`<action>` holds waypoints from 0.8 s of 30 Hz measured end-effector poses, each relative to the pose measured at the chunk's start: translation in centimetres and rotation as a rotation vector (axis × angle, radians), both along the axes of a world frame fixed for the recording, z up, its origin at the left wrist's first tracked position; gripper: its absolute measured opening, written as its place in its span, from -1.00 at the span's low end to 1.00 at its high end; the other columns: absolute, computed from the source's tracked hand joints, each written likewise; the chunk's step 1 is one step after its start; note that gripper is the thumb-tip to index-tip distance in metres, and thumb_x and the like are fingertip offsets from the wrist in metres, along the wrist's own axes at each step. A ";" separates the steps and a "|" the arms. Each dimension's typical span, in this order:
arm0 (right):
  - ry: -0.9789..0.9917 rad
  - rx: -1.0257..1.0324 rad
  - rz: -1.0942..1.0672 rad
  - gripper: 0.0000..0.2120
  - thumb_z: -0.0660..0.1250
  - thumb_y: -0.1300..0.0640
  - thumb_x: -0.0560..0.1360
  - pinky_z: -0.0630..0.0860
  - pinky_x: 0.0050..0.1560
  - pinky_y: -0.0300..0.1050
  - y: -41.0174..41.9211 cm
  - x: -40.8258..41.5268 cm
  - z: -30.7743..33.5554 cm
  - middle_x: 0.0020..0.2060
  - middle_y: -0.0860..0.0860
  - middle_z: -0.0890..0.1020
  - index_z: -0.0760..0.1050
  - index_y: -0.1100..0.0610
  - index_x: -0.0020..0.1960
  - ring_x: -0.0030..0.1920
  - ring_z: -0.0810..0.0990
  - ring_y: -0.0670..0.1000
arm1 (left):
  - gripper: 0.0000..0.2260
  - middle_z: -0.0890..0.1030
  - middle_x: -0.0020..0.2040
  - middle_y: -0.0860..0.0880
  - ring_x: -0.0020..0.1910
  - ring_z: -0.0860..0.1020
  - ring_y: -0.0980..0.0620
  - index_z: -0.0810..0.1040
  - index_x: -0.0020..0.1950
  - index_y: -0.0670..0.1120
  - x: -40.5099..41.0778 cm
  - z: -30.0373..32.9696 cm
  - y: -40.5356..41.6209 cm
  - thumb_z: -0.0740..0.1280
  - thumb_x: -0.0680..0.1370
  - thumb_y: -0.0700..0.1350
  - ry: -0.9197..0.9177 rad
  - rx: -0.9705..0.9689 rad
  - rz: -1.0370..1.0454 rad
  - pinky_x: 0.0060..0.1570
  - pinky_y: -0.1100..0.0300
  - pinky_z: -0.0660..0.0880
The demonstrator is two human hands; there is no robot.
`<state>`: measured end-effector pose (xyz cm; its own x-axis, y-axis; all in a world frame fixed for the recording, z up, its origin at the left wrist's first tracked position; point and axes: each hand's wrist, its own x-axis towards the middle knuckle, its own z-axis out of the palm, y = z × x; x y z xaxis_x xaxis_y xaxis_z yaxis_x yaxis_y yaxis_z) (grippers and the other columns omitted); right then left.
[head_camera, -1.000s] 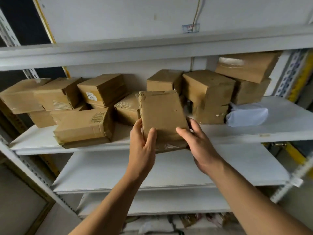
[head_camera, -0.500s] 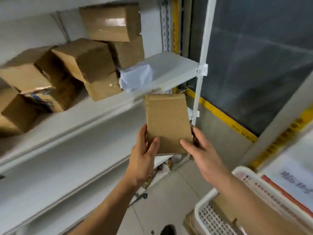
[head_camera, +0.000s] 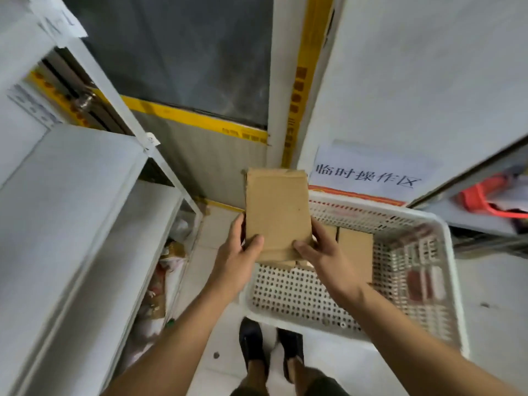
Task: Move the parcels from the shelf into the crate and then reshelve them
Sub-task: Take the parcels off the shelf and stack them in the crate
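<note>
A flat brown cardboard parcel [head_camera: 276,212] is held upright between both hands over the left edge of a white perforated plastic crate [head_camera: 445,281] on the floor. My left hand [head_camera: 238,252] grips its lower left side, thumb on the front. Gripping the lower right side is my right hand [head_camera: 323,252]. Inside the crate another brown parcel [head_camera: 355,252] lies behind my right hand, with more cardboard partly hidden under the held one. The white shelf unit [head_camera: 71,195] stands at the left; no parcels on it are in view.
My feet [head_camera: 271,347] stand just before the crate on a light tiled floor. A paper sign with printed characters [head_camera: 368,172] hangs on the wall behind the crate. Clutter lies under the shelf's bottom board. An orange item rests on a low ledge at the right.
I have turned from the shelf to the right and down. The parcel, taken off the shelf in both hands, has travelled to above the crate.
</note>
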<state>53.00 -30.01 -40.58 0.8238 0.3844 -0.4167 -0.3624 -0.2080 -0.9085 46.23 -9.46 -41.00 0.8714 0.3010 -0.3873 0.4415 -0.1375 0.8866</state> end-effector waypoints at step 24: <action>0.274 -0.119 -0.194 -0.27 0.40 0.22 0.65 0.46 0.51 0.10 -2.0 4.4 -30.4 0.50 -0.10 0.50 0.18 -0.14 0.68 0.49 0.47 -0.08 | -0.44 0.37 0.58 -0.12 0.50 0.40 -0.15 0.15 0.68 -0.04 10.2 -26.1 -8.2 0.15 0.67 -0.25 0.382 0.373 0.005 0.52 -0.01 0.33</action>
<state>57.39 -32.05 -70.96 0.7278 0.1670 -0.6651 -0.6328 -0.2102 -0.7452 56.38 -17.63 -67.05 0.6875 0.4827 -0.5425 0.7248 -0.4101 0.5535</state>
